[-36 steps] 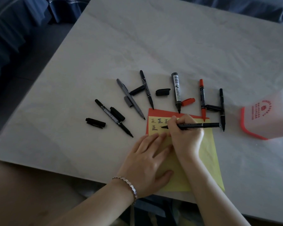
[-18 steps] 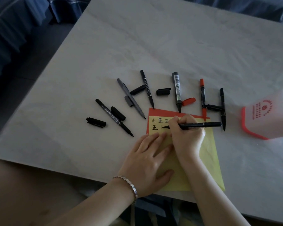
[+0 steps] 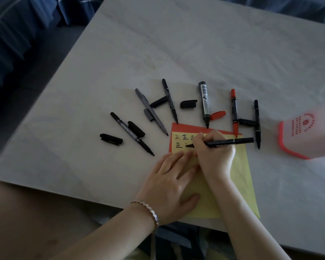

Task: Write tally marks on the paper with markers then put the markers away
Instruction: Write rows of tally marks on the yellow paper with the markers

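A yellow paper lies on a red sheet near the table's front edge, with black tally characters in two rows at its top left. My right hand grips a black marker, its tip touching the second row. My left hand lies flat on the paper's left part, fingers spread. Several uncapped markers fan out above the paper: a black double marker, a grey one, a thin black one, a thick black one, a red one, another black one.
Loose caps lie among the markers: black ones and a red one. A white container with red rim lies on its side at the right. The marble table ends just below my wrists; blue fabric is at far left.
The marker tip in my right hand has shifted slightly right along the second row, adding strokes to a character. My left hand stays pressed on the paper.
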Demonstrator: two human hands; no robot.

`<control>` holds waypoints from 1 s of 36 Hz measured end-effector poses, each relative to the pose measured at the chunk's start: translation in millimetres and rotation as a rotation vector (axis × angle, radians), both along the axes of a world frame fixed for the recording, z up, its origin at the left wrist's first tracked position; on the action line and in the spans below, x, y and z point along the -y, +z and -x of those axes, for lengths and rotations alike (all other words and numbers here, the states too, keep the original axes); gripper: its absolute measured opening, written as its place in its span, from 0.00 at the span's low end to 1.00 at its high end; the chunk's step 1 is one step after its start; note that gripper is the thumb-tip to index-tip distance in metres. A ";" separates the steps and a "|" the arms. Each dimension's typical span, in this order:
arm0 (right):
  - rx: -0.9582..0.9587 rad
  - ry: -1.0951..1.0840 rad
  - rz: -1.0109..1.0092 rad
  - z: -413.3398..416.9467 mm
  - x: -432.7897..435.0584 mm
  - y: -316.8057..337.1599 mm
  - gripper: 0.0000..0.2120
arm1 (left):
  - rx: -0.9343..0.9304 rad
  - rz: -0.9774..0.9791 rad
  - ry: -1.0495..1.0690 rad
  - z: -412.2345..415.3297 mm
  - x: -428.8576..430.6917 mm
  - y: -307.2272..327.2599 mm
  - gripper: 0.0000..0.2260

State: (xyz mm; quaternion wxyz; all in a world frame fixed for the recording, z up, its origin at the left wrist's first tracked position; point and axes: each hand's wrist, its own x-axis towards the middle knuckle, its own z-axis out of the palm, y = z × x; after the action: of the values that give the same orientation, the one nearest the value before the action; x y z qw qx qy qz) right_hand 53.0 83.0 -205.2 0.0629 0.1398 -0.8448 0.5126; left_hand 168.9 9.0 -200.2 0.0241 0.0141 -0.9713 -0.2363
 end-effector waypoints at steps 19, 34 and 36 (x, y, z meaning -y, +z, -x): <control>0.019 -0.071 0.024 -2.1 -0.4 2.0 0.15 | -0.005 0.011 -0.010 0.0 -0.1 -3.2 0.26; 0.254 -0.153 0.287 1.4 -2.0 22.2 0.12 | -0.052 0.077 -0.074 -21.7 20.2 -1.9 0.20; 0.311 -0.120 0.332 4.6 -3.7 24.5 0.11 | -0.048 0.072 -0.083 -24.0 22.0 -4.6 0.20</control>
State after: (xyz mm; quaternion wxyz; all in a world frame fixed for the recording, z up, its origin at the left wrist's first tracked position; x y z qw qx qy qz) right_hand 48.4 86.7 -180.7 -0.0157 -0.0036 -0.7552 0.6553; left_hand 192.9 -13.0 -204.8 0.0380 -0.0329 -0.9781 -0.2022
